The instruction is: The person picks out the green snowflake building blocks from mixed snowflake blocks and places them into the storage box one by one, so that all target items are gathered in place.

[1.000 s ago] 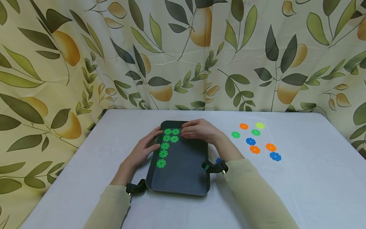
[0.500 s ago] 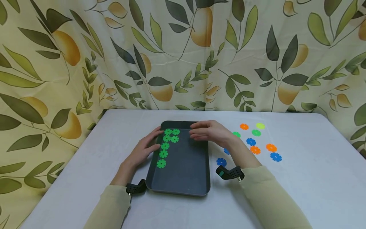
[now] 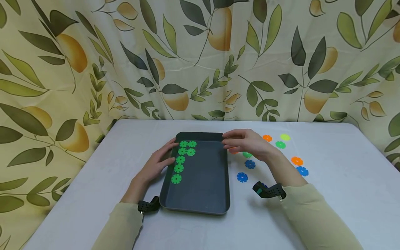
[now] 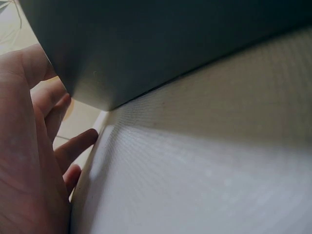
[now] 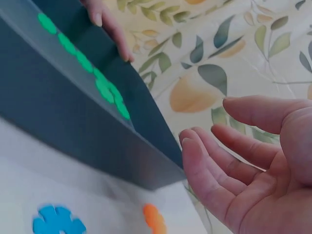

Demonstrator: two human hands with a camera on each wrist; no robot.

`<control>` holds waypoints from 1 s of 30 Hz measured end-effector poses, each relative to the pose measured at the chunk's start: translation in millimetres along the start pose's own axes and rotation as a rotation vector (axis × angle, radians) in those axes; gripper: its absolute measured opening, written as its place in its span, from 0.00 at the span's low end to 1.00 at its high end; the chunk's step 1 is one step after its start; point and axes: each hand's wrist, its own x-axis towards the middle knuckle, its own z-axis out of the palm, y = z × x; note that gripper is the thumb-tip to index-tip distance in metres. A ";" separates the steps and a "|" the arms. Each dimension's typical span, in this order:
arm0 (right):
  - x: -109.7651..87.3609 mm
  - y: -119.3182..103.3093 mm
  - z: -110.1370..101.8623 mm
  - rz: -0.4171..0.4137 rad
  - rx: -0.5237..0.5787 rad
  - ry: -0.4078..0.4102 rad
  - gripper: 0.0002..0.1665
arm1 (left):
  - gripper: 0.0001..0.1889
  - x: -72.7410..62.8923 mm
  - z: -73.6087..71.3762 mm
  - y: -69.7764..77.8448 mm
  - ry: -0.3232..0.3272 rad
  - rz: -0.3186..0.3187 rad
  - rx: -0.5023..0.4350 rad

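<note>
A dark grey rectangular tray (image 3: 203, 187) lies on the table, with several green notched plastic discs (image 3: 180, 159) along its left side and far left corner. My left hand (image 3: 151, 168) rests against the tray's left wall; its thumb and index fingertip reach over the rim. In the left wrist view the other fingers (image 4: 78, 150) are outside the wall. My right hand (image 3: 247, 141) hovers by the tray's far right corner, over loose discs. Its fingers are loosely bent and hold nothing in the right wrist view. Partly beneath it are an orange disc (image 3: 233, 151) and a green disc (image 3: 247, 155).
Right of the tray lie blue discs (image 3: 242, 177), with more orange (image 3: 297, 160), green (image 3: 280, 144) and yellow (image 3: 285, 137) discs farther right. The right forearm covers part of that area. A leaf-patterned curtain (image 3: 200, 76) hangs behind the white table (image 3: 337, 180).
My right hand has moved rightward from above the green discs in the tray to beyond its right rim. The left hand and the tray have stayed in place.
</note>
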 end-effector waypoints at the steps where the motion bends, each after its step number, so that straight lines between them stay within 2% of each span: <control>1: -1.7 0.2 -2.4 0.002 -0.012 0.004 0.31 | 0.27 0.0 -0.1 -0.3 0.000 0.001 0.000; 13: -18.5 11.9 -32.5 0.003 -0.132 -0.015 0.33 | 0.27 -0.3 0.3 -0.9 -0.002 -0.005 -0.008; 30: -21.2 34.6 -57.1 -0.038 -0.290 -0.048 0.30 | 0.27 0.2 0.9 -1.4 0.000 0.003 -0.005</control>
